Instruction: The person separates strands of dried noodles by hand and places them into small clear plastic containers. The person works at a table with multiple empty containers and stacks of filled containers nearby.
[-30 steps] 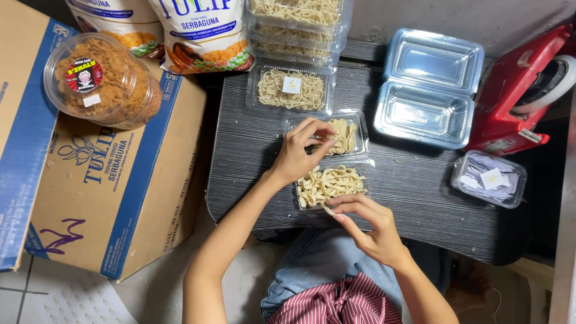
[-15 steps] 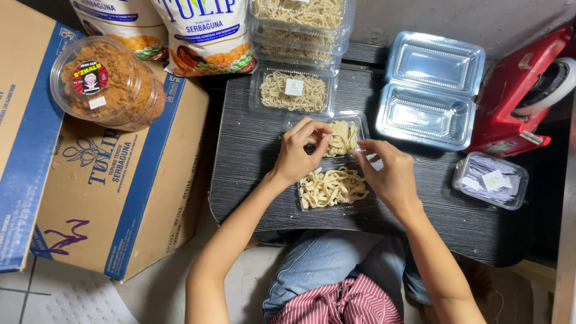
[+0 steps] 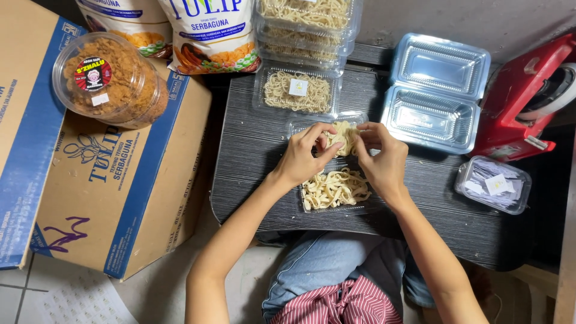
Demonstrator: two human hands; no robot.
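A clear plastic clamshell box (image 3: 361, 208) lies open on the dark striped table (image 3: 252, 174); its near half holds pale noodles (image 3: 333, 187). Over the far half, my left hand (image 3: 303, 156) and my right hand (image 3: 383, 161) meet, both pinching a bundle of noodles (image 3: 343, 135) between their fingertips. The box's far half is mostly hidden under the hands.
A closed noodle box with a label (image 3: 298, 91) sits just beyond, under a stack of filled boxes (image 3: 306, 24). An empty open clamshell (image 3: 438, 99) and a red tape dispenser (image 3: 528, 99) stand right. A small box of labels (image 3: 495, 183), cardboard cartons (image 3: 114, 186), flour bags (image 3: 207, 33) and a jar (image 3: 108, 81) surround.
My right hand rose from the near edge of the box to the far half and now joins my left hand on the noodle bundle.
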